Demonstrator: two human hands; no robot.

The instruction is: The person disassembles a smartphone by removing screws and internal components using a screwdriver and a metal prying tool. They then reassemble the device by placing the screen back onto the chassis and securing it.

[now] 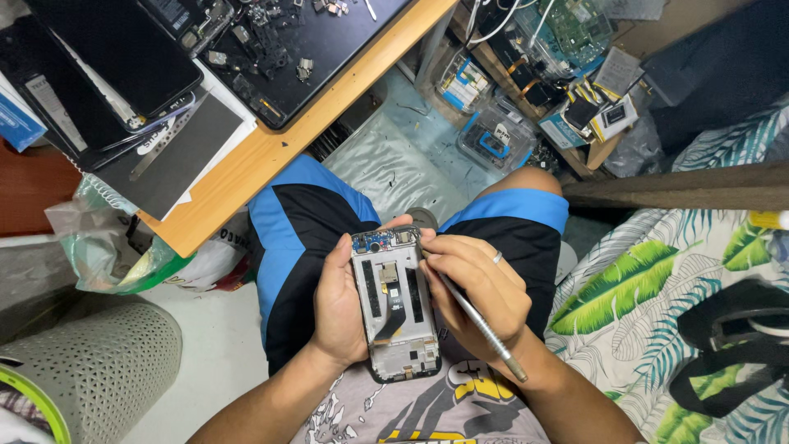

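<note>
Wooden tabletop (271, 152) at upper left, carrying dark phone panels and a black mat of small parts; leaf-print bedding (641, 288) at right, boxes of circuit boards beyond the knees. Opened phone (396, 304), back cover off, over the lap: left hand (341, 308) wrapped round its left edge. Right hand (481, 284) pinches a metal screwdriver (481, 325), tip at the phone's upper right edge.

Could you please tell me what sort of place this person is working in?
Probably a small home phone-repair corner: an opened phone in hand, a wooden desk strewn with phone parts, and circuit boards heaped on the floor.
</note>
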